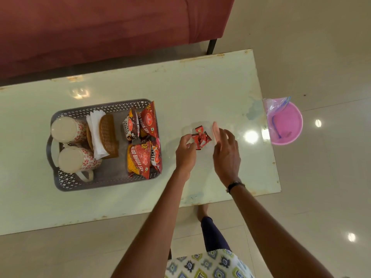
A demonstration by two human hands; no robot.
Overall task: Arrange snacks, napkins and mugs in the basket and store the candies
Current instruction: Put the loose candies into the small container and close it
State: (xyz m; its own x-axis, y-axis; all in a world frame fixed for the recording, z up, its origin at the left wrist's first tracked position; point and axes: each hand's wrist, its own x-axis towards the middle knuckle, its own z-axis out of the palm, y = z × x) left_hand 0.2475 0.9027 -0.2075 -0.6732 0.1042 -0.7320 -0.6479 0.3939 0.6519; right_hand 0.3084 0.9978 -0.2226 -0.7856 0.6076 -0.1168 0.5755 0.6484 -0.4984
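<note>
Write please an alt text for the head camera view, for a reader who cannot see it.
Two hands, left hand and right hand, work at a small pile of red-wrapped candies on a pale table. To the left, a grey basket holds two mugs, napkins and snack packets.

both bare forearms reach forward from the lower edge of view. left hand (185, 152): back up, fingers curled inward, thumb and fingertips pinched together. right hand (225, 149): just beside it, fingers extended and relaxed, tips forward. dark band (234, 185) at right wrist.
</note>
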